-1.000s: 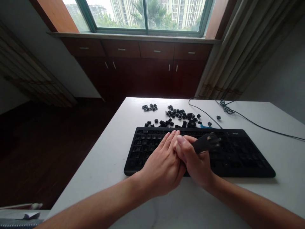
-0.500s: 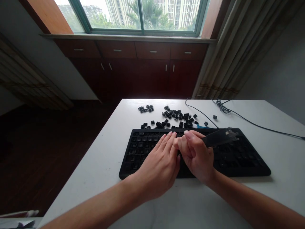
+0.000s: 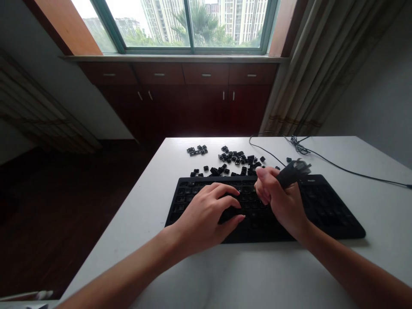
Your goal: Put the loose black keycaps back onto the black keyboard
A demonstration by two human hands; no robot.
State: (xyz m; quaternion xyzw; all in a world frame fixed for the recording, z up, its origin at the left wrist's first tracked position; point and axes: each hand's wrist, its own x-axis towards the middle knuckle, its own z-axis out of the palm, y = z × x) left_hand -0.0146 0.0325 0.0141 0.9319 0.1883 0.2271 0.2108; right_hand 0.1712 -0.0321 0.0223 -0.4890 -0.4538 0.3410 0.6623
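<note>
Black keyboard | white desk | loose keycaps | dark wood cabinets

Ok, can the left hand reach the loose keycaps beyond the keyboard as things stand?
Probably yes. The left hand rests on the black keyboard, and the loose keycaps lie beyond its far edge. Nothing stands between them; the right hand, holding a dark tool, is off to the side.

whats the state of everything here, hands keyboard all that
left hand, empty, fingers resting on keys
right hand, gripping the puller
black plastic keycap puller, held tilted above keyboard
black keyboard, lying flat, keycaps on at left, right part looks bare
loose keycaps, scattered behind keyboard
keyboard cable, loosely tangled
window, shut
cabinet doors, shut
</note>
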